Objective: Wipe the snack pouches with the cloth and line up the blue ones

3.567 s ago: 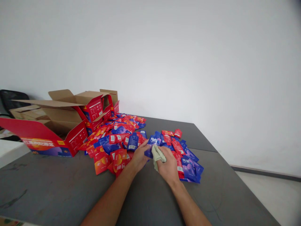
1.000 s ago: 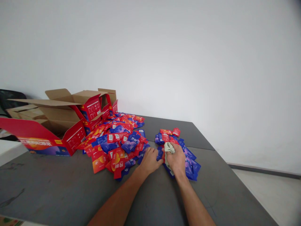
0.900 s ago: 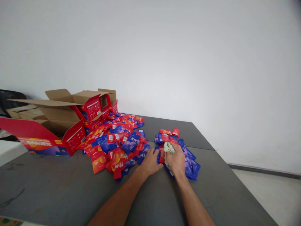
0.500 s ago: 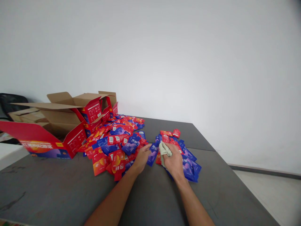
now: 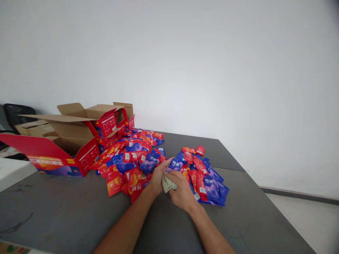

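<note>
My left hand (image 5: 159, 177) is closed on a blue-purple sachet (image 5: 174, 164) with white lettering, its printed face up. My right hand (image 5: 182, 190) grips a crumpled pale greenish-grey cloth (image 5: 168, 182) and presses it close against the lower part of that sachet. The two hands meet between two heaps. To the left lies a large heap of red and blue sachets (image 5: 134, 178), just beyond my left wrist. To the right spreads a smaller heap of red and blue sachets (image 5: 212, 187). The sachet's lower end is hidden behind the fingers and cloth.
Several open red cardboard boxes (image 5: 87, 157) with raised brown flaps stand at the left, bordering the big heap. A white surface (image 5: 13, 173) and a black chair (image 5: 19, 114) are at the far left. The dark table (image 5: 106, 222) reaches a pale wall (image 5: 185, 70) behind.
My right hand has moved left and down with the cloth, from over the right heap to the sachet in my left hand. The sachet has shifted slightly up.
</note>
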A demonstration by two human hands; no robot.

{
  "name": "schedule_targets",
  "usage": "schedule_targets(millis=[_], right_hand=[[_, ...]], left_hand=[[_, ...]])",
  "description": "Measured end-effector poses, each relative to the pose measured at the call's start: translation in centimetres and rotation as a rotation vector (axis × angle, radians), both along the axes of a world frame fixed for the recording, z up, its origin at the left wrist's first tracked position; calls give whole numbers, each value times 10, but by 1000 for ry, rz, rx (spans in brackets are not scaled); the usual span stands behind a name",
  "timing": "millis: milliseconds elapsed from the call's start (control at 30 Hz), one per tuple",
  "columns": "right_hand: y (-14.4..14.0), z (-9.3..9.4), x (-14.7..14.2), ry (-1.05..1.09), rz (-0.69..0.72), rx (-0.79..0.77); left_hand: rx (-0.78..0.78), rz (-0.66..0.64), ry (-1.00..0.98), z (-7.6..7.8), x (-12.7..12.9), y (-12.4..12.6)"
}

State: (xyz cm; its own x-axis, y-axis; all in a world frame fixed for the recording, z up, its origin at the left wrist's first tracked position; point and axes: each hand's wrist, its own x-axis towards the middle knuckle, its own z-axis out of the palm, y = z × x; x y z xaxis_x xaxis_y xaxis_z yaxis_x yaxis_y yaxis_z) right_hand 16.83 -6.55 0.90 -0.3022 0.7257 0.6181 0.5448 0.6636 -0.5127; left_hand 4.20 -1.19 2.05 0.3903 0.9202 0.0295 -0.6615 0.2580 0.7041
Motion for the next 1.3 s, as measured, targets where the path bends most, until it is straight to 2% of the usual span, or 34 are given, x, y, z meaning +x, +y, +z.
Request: schedule_targets(millis=[100,233,333,400,467,567,667,733,867,933,1033,1200,1300], right_hand=[[0,-1,-2,30,-59,13],[11,1,18,113,-332,44],[20,1,34,158,-490,74],[23,1,39,164,-517,75],[23,2,40,176,-506,64],[18,8,36,239,-501,61],[13,14,32,298,-494,46],[9,17,29,313,-433,23],[3,16,19,260,-212,-6],[-1,14,13,234,-161,-2],[-3,12,7,202,-133,21],[-1,8,5,159,-92,46],[3,7,10,174,-176,51]], left_hand=[[-23,-5,11,-8,-2,3],[-6,18,71,-16,-1,0],[21,-5,107,-16,1,-4],[60,3,146,-15,3,-5],[110,62,192,-15,3,-4],[124,217,236,-17,1,2],[51,358,208,-19,-3,8],[-14,394,155,-18,-7,10],[-66,340,71,-17,-11,11],[-60,281,92,-19,-10,10],[-60,218,136,-24,-4,8],[-97,124,-4,-21,10,0],[-111,105,-36,-15,10,-2]])
